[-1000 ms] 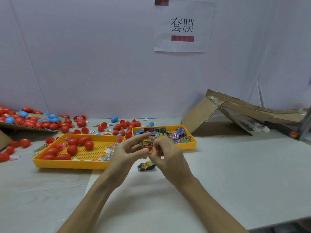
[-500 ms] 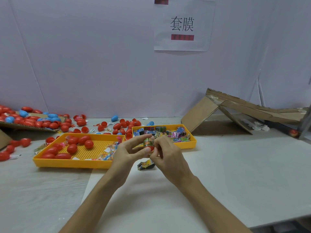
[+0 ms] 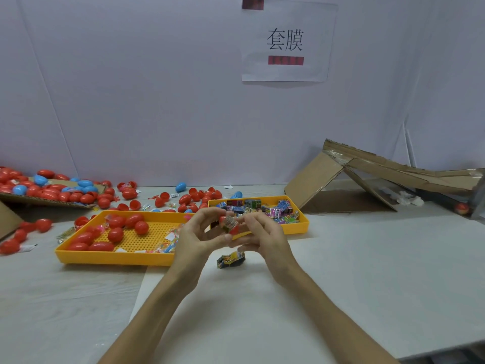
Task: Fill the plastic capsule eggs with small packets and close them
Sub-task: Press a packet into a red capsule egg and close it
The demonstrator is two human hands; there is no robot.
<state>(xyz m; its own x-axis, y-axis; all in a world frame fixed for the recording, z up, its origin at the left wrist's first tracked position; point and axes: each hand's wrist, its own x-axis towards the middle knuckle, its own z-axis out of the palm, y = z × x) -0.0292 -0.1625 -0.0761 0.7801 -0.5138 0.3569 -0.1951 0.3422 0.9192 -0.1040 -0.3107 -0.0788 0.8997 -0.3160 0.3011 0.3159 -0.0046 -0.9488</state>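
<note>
My left hand (image 3: pixel 195 236) and my right hand (image 3: pixel 263 233) meet above the white table, both pinching one red capsule egg (image 3: pixel 234 229) with a small colourful packet (image 3: pixel 229 222) sticking out of it. Red shell shows above and below the packet. Another packet (image 3: pixel 231 258) lies on the table just under my hands. A yellow tray (image 3: pixel 115 257) to the left holds several red eggs (image 3: pixel 115 233) and some packets. A smaller yellow tray (image 3: pixel 301 224) behind my hands is full of packets (image 3: pixel 273 212).
Many loose red and blue eggs (image 3: pixel 84 191) lie along the back left, some on a cardboard sheet. Folded cardboard (image 3: pixel 367 177) leans at the back right. A paper sign (image 3: pixel 287 40) hangs on the wall.
My hands have stayed in place. The fingers have shifted around the egg, and the packet now sits tilted between the red shell parts.
</note>
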